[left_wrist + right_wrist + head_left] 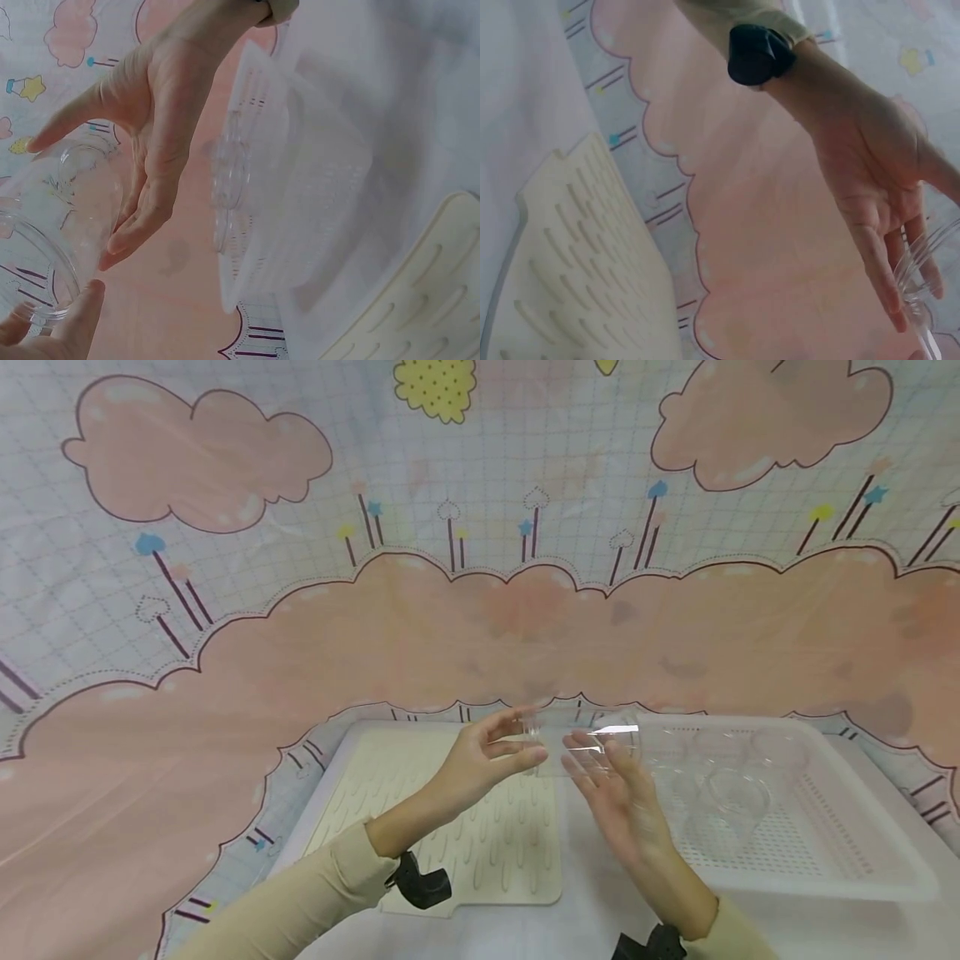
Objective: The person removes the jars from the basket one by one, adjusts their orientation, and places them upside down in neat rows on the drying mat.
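A clear, see-through cup (555,743) lies on its side in the air between both hands. My left hand (480,756) pinches its left end between thumb and fingers. At the other end is my right hand (626,802), with its thumb on one side of the cup and its fingers on the other. From the left wrist view, the cup (75,199) shows a round end ring, my left hand (64,334) at the lower corner and my right hand (161,97) above. The right wrist view catches the left hand (877,165) touching part of the cup (922,277).
On the right stands a white perforated plastic basket (840,872) with several clear round cups (738,793) in it. A cream ridged drying mat (517,860) lies on the left of the white table (600,910). A cloud-patterned cloth (480,635) hangs behind.
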Action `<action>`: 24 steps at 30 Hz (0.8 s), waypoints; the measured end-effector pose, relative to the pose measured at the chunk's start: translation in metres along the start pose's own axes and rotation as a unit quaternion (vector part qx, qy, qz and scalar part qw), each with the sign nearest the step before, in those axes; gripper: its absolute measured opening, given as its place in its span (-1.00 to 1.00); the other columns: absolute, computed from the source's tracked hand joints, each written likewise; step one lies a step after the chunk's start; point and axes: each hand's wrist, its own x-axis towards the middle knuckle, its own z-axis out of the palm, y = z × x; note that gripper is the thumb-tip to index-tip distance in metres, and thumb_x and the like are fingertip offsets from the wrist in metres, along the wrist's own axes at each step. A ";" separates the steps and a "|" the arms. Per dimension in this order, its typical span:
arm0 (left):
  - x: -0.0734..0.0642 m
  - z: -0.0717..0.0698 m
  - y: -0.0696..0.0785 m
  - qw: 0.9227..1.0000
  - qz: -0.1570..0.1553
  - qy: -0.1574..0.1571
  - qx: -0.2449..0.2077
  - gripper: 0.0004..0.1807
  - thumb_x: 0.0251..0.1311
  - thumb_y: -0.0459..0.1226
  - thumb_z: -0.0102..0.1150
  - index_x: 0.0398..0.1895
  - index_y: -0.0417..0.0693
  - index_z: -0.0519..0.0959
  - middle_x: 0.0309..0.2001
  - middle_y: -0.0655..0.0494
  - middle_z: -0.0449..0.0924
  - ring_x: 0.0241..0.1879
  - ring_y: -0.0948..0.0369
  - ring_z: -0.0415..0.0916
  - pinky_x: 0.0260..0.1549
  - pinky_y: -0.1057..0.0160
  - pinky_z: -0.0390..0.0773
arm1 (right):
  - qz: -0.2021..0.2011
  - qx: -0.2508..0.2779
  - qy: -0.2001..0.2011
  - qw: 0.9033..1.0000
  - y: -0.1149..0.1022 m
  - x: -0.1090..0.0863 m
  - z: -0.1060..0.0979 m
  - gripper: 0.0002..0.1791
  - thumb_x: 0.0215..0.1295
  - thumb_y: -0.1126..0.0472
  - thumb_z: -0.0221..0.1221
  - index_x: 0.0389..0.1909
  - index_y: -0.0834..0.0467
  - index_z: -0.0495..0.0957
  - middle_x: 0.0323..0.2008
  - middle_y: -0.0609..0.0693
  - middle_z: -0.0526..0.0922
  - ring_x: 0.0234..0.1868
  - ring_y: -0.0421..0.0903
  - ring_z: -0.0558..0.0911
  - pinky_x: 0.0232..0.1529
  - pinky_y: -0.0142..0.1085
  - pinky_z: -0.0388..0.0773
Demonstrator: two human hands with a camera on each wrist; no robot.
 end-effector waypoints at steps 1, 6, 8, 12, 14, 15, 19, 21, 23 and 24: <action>0.000 0.000 -0.001 1.000 -0.001 0.001 -0.002 -0.32 0.22 -0.10 0.39 0.40 0.08 0.39 0.27 -0.07 0.47 0.19 0.04 0.53 0.03 0.10 0.62 | 0.001 0.001 0.002 1.000 0.001 0.001 0.001 -0.81 0.49 0.16 0.08 0.02 0.11 0.52 0.10 0.14 0.58 0.25 0.10 0.51 0.33 -0.07 0.37; -0.001 -0.004 -0.003 1.000 -0.007 0.005 -0.005 -0.29 0.21 -0.09 0.40 0.42 0.07 0.38 0.27 -0.09 0.46 0.21 0.03 0.52 0.03 0.07 0.61 | 0.011 -0.005 0.025 1.000 0.004 0.002 0.004 -0.78 0.48 0.17 0.08 0.05 0.12 0.48 0.12 0.14 0.56 0.26 0.10 0.50 0.32 -0.08 0.39; -0.001 -0.006 -0.005 1.000 -0.014 0.008 -0.003 -0.27 0.19 -0.07 0.41 0.43 0.08 0.36 0.28 -0.07 0.45 0.22 0.05 0.51 0.05 0.07 0.60 | 0.018 -0.010 0.035 0.999 0.004 0.002 0.006 -0.71 0.47 0.16 0.09 0.12 0.16 0.41 0.15 0.15 0.53 0.28 0.10 0.48 0.32 -0.09 0.39; -0.003 -0.013 -0.008 1.000 -0.016 0.010 0.000 -0.17 0.19 -0.07 0.41 0.50 0.08 0.25 0.36 -0.06 0.37 0.29 0.04 0.43 0.11 0.07 0.56 | 0.028 -0.023 0.040 0.999 0.004 0.005 0.007 -0.60 0.47 0.13 0.09 0.20 0.15 0.25 0.19 0.16 0.45 0.34 0.11 0.42 0.34 -0.11 0.36; -0.004 -0.018 -0.009 1.000 -0.009 0.008 -0.002 -0.14 0.21 -0.07 0.39 0.53 0.07 0.19 0.41 -0.04 0.32 0.34 0.03 0.37 0.16 0.07 0.52 | 0.027 -0.021 0.039 0.999 0.004 0.008 0.006 -0.65 0.48 0.14 0.07 0.17 0.15 0.27 0.17 0.15 0.45 0.35 0.13 0.40 0.35 -0.11 0.36; -0.004 -0.021 -0.010 1.000 -0.003 0.006 -0.002 -0.14 0.23 -0.08 0.37 0.54 0.06 0.16 0.42 -0.04 0.30 0.36 0.01 0.33 0.18 0.07 0.50 | 0.027 -0.019 0.037 0.999 0.004 0.010 0.006 -0.69 0.49 0.14 0.06 0.14 0.13 0.30 0.15 0.14 0.45 0.35 0.13 0.40 0.35 -0.10 0.35; -0.006 -0.035 -0.012 1.000 0.023 0.002 0.013 -0.21 0.35 -0.10 0.25 0.56 0.05 0.12 0.45 0.02 0.26 0.42 0.00 0.23 0.26 0.02 0.42 | 0.021 -0.006 0.027 0.999 0.003 0.018 0.005 -0.83 0.50 0.19 0.02 0.01 0.11 0.43 0.07 0.10 0.53 0.31 0.11 0.44 0.36 -0.08 0.33; -0.008 -0.042 -0.014 0.999 0.032 0.010 0.035 -0.26 0.41 -0.11 0.17 0.56 0.06 0.11 0.46 0.03 0.26 0.43 0.02 0.21 0.29 -0.01 0.38 | 0.020 -0.004 0.024 0.999 0.003 0.022 0.005 -0.85 0.50 0.20 0.01 -0.01 0.10 0.45 0.04 0.07 0.56 0.29 0.10 0.44 0.37 -0.08 0.32; -0.010 -0.049 -0.016 0.997 0.039 0.022 0.057 -0.31 0.45 -0.13 0.10 0.57 0.05 0.11 0.47 0.02 0.25 0.45 0.04 0.19 0.32 -0.05 0.32 | 0.021 -0.004 0.028 0.999 0.002 0.026 0.006 -0.87 0.49 0.22 0.03 -0.04 0.10 0.47 0.01 0.05 0.57 0.28 0.10 0.45 0.36 -0.09 0.33; -0.011 -0.053 -0.017 0.996 0.039 0.031 0.069 -0.33 0.47 -0.12 0.06 0.56 0.04 0.11 0.47 0.01 0.24 0.45 0.03 0.18 0.33 -0.07 0.30 | 0.023 -0.004 0.030 0.999 0.002 0.029 0.007 -0.87 0.48 0.22 0.03 -0.04 0.10 0.46 0.00 0.04 0.57 0.27 0.09 0.46 0.36 -0.09 0.34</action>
